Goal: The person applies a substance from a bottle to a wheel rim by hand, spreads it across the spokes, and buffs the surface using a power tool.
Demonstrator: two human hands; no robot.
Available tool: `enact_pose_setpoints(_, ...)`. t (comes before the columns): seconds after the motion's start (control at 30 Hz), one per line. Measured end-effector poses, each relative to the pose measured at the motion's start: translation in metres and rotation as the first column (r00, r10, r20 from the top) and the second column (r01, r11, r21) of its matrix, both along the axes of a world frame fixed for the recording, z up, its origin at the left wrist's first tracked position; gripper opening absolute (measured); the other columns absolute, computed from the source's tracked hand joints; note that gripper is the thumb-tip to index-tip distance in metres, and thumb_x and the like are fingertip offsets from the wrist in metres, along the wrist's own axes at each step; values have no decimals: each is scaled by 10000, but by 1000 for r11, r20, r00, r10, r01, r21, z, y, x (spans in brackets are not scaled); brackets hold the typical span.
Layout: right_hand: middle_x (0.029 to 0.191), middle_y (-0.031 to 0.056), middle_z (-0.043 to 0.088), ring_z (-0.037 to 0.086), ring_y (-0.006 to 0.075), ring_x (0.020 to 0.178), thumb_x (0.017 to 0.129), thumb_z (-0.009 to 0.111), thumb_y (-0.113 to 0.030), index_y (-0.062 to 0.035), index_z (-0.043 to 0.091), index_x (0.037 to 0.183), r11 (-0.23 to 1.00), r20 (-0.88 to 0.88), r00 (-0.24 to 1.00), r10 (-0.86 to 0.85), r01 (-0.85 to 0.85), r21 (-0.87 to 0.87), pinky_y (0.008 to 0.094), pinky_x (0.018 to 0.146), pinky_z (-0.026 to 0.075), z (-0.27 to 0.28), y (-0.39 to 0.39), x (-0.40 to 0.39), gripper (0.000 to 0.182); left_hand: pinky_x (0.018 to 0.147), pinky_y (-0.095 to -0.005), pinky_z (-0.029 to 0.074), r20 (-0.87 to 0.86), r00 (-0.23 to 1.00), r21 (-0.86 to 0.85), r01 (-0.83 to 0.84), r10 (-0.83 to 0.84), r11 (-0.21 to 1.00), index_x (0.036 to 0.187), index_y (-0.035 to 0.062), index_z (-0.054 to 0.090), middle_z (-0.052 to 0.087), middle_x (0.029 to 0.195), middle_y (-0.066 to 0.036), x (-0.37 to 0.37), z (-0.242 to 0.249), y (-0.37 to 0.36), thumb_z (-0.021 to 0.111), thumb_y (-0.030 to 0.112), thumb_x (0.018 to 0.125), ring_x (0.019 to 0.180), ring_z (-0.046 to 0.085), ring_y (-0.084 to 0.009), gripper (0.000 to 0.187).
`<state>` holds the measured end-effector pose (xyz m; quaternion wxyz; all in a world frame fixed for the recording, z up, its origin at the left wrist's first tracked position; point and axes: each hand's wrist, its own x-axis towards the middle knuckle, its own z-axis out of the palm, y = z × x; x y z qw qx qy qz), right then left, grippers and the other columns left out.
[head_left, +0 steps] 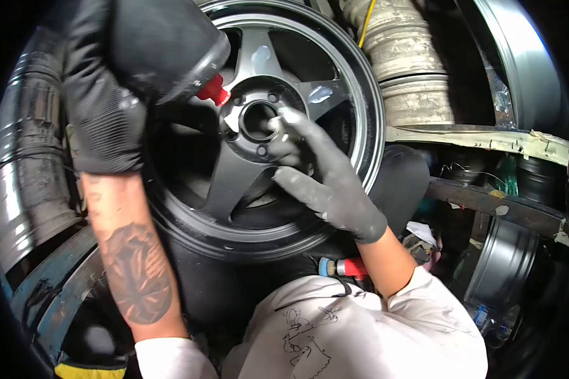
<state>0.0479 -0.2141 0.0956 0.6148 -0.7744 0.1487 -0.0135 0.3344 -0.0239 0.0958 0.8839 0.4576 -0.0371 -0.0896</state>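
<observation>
My left hand (104, 107), in a black ribbed glove, grips a large black squeeze bottle (171, 47). The bottle tilts down, its red nozzle (216, 92) just above the hub of a dark grey car wheel rim (224, 183). A blob of white paste (232, 119) lies on the hub by the nozzle. Pale smears mark two spokes. My right hand (329, 183), in a grey glove, hovers over the hub's right side with fingers apart. White paste coats its fingertips, and some fingers are partly hidden. The wheel rests over my legs.
A red handheld tool with a blue round pad (325, 266) lies below the wheel near my lap. Stacked dusty rims (411, 69) stand at upper right, beside a metal rack (480, 140). Glossy dark rims (28, 158) are stacked at left. Another silver rim (502, 262) sits lower right.
</observation>
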Motion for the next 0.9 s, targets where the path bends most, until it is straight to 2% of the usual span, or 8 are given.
enact_pose_setpoints(0.07,1545,181,459,589,251,1285,1011,636,-193,23,226,1637,807,-37,997,67,-32,589,384,1079,468,9,21,24,779,1025,-446,496,4,1000,7,7,-7,1000,1356,51,609,649,1281,-132,-4,-1,0,724,358,947,1150,625,-277,524)
enact_pose_setpoints(0.17,1616,226,387,568,350,1346,1015,576,-268,-16,199,1653,501,-1,1000,13,-6,866,450,1121,458,16,47,41,782,1015,-437,501,12,1000,18,26,-27,999,1353,45,608,653,1268,-132,-12,-2,1,722,355,950,1134,633,-273,521)
enact_pose_setpoints(0.33,1687,229,271,463,378,1440,995,558,-317,-63,173,1670,217,137,990,-26,-128,968,500,1164,416,10,59,51,818,997,-422,509,44,997,45,68,-70,997,1348,36,607,661,1245,-131,-21,-3,-2,717,351,956,1107,645,-266,515)
enact_pose_setpoints(0.43,1660,226,307,457,392,1421,991,536,-178,-158,392,1603,20,150,987,-62,-149,989,512,1163,397,5,60,49,628,987,-413,514,92,990,88,96,-104,991,1345,30,607,665,1232,-131,-22,-5,-5,714,348,959,1091,653,-263,512)
enact_pose_setpoints(0.63,1675,220,293,474,384,1413,994,514,-192,-173,403,1604,-37,104,994,-39,-105,994,507,1167,399,4,56,44,621,966,-396,524,338,917,283,114,-210,952,1340,19,606,674,1206,-130,-19,-12,-11,709,342,965,1059,668,-255,505)
enact_pose_setpoints(0.73,1649,215,354,528,373,1369,982,537,-198,-164,405,1605,140,81,996,26,-84,987,492,1156,421,8,39,38,638,956,-387,529,302,939,241,93,-165,966,1337,13,605,678,1192,-130,-13,-17,-11,706,340,969,1043,675,-251,502)
enact_pose_setpoints(0.83,1536,222,496,595,359,1298,979,556,-200,-129,407,1599,908,11,973,230,-218,357,475,1098,482,8,-27,25,642,774,-330,587,60,995,130,66,-74,989,1248,9,653,722,1002,-84,-10,-14,-8,781,356,930,857,704,-175,488)
enact_pose_setpoints(0.9,1505,242,513,595,373,1298,947,625,-163,-176,416,1596,848,-115,957,265,-288,-444,469,1076,501,16,-77,32,682,771,-331,589,70,996,12,59,-60,998,1239,8,654,721,996,-85,-18,4,-21,771,354,936,852,706,-178,474)
